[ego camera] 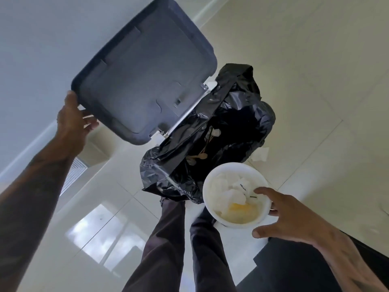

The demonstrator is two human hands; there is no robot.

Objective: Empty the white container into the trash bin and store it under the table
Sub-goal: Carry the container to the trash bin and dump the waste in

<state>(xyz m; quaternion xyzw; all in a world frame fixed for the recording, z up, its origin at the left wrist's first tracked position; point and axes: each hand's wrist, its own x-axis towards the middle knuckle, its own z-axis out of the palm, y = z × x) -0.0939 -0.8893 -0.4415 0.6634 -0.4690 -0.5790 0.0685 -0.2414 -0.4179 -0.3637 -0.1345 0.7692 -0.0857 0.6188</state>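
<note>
The trash bin (pixel 212 142) stands on the floor ahead of me, lined with a black bag that holds wooden spoons and scraps. Its dark grey lid (pixel 145 79) is raised upright, and my left hand (pixel 72 121) grips the lid's left edge. My right hand (pixel 288 218) holds the round white container (pixel 236 194) by its right rim, level, just in front of the bin's near edge. Crumpled white tissues and a yellowish residue lie inside the container.
My two legs in dark trousers (pixel 168 249) stand just before the bin on a glossy white tiled floor. A crumpled white tissue (pixel 261 154) lies on the floor right of the bin. A dark surface (pixel 294 268) fills the lower right corner. A pale wall runs along the left.
</note>
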